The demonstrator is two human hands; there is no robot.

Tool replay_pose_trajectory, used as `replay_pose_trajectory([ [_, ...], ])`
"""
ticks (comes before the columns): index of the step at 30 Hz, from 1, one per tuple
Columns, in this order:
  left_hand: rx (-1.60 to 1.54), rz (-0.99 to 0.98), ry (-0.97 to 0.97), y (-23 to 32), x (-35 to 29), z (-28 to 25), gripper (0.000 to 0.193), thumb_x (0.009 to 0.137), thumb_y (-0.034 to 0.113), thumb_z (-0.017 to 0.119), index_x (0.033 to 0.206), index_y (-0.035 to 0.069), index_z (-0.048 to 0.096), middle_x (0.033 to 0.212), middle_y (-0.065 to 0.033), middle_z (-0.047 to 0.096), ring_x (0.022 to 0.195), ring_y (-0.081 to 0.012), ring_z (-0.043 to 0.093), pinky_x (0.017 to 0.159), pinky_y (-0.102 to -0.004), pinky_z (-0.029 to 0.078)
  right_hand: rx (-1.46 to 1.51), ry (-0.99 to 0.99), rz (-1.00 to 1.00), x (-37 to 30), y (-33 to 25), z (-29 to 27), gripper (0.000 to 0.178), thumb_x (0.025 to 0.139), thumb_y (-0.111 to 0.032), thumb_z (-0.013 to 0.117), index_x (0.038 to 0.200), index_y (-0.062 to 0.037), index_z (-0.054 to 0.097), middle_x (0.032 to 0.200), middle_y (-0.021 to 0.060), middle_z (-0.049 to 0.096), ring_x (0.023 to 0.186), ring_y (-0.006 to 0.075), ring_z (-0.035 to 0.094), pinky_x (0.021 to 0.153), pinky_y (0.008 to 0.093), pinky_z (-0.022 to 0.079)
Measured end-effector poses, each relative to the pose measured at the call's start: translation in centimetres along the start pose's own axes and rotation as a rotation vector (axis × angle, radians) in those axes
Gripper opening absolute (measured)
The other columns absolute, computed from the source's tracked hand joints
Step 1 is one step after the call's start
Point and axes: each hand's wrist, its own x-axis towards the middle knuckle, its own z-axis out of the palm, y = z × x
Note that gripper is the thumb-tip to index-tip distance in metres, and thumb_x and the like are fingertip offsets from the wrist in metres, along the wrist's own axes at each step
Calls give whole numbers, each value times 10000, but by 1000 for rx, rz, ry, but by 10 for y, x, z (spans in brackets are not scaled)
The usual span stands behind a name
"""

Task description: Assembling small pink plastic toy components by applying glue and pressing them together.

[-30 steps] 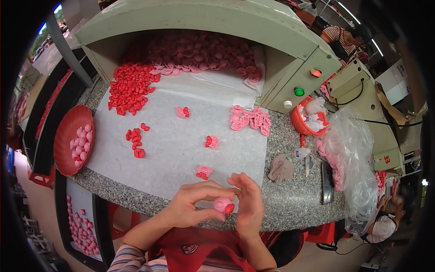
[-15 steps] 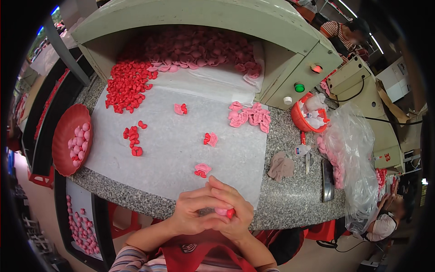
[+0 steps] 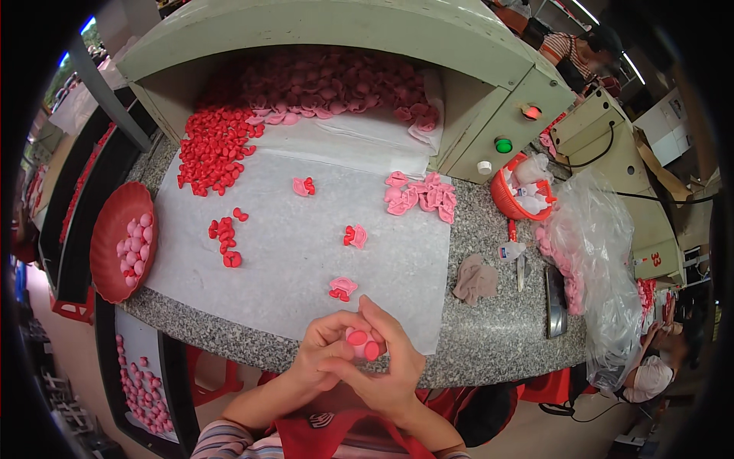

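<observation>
Just past the near edge of the counter, my left hand and my right hand come together around a small rounded pink piece with two red ends. Fingers and thumbs of both hands press on it, and its red ends show between them. On the white paper sheet beyond lies a pink shell-like piece with red parts. Two similar pink-and-red sets lie farther off. To the left sits a small cluster of red pieces, and at the right rests a group of pink shell pieces.
A pale green metal hood covers heaped pink pieces and a red pile. Left stands a red bowl of pink balls. On the right are an orange basket of bottles, a rag, a phone and plastic sheeting.
The pink piece in my hands has turned, and two red ends now show instead of one. My fingers have shifted around it, with the hands a little higher.
</observation>
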Motion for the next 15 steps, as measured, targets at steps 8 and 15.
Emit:
replay_pose_trajectory([
  [8,82,46,-51,5,-1,-4,272,788,62,596,1034,-33,528,952,-133,603,864,-171,576,778,-297,454,-1,-28,-101,-3,6,3,666,603,-152,814,1149,58,497,1175,231,526,1048,294,557,855,345,467],
  [15,321,142,-124,10,-2,-3,244,785,-3,564,1023,-50,535,1013,-153,586,921,-194,571,826,-314,450,215,-29,-81,-7,11,8,605,639,-111,783,1146,42,492,1198,254,496,1042,296,552,850,347,466],
])
